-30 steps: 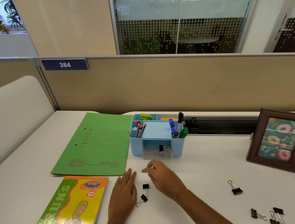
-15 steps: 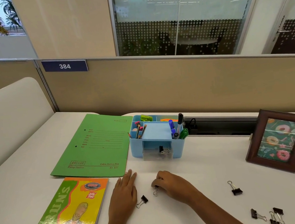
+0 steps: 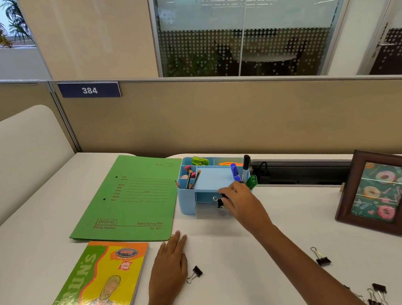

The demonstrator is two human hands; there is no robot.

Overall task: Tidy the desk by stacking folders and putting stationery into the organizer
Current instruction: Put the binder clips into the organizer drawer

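A blue desk organizer stands mid-desk with pens, markers and pencils in its top slots and a clear drawer open at its front. My right hand reaches over that drawer and pinches a black binder clip above it; another clip lies in the drawer. My left hand rests flat on the desk, fingers straight. Just right of it lies a loose binder clip. A green folder lies left of the organizer, with a yellow-green notebook in front of it.
One binder clip lies to the right of my right forearm, and several more sit near the bottom right corner. A brown picture frame stands at the right. A beige partition runs behind the desk.
My right hand picked one of the two clips off the desk beside my left hand and carried it up to the organizer's drawer. The left hand stayed flat.
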